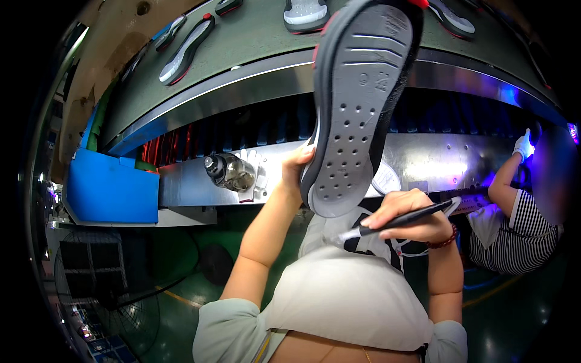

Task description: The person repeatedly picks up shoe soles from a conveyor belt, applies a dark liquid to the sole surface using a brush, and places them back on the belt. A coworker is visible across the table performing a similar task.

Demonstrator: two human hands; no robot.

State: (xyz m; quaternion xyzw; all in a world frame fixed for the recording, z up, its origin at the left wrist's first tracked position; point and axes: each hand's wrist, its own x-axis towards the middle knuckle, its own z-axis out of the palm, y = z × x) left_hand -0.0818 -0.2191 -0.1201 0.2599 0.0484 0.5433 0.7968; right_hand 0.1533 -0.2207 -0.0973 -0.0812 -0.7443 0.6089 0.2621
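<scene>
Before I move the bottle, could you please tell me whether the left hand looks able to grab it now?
Probably not: the left hand is holding the shoe sole, though the way to the bottle looks free.

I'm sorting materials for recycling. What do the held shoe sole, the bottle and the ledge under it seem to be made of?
Shoe sole: probably moulded rubber or foam, mostly matte; its grey face has ridges and small holes.
Bottle: glossy clear plastic or glass, unclear which; its walls are see-through.
Ledge: likely metal, smooth and silvery, with bright reflections.
</scene>
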